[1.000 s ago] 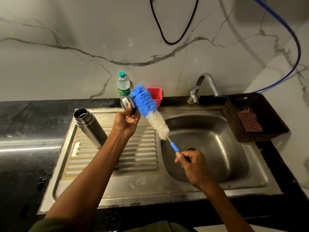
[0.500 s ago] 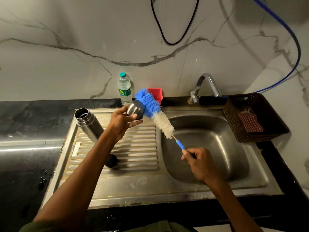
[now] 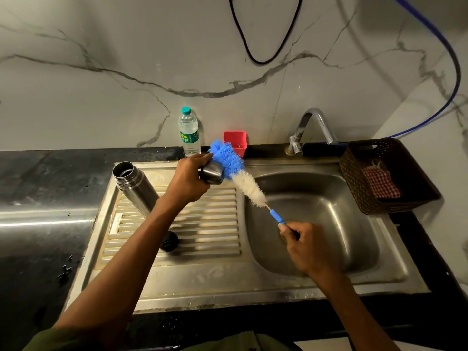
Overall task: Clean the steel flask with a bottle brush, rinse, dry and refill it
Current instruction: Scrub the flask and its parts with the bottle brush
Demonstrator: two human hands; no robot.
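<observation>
One steel flask stands open on the ribbed drainboard by the sink's left edge, one black stopper lying below it. The left hand has its grip closed around one steel cap, against the blue bristles of one bottle brush. The right hand has its grip closed on the brush's handle over the basin. At the surface's back edge stand one water bottle and one red cup; one basket sits at the right edge.

Both forearms are bare, and an olive-green garment shows at the bottom edge.
</observation>
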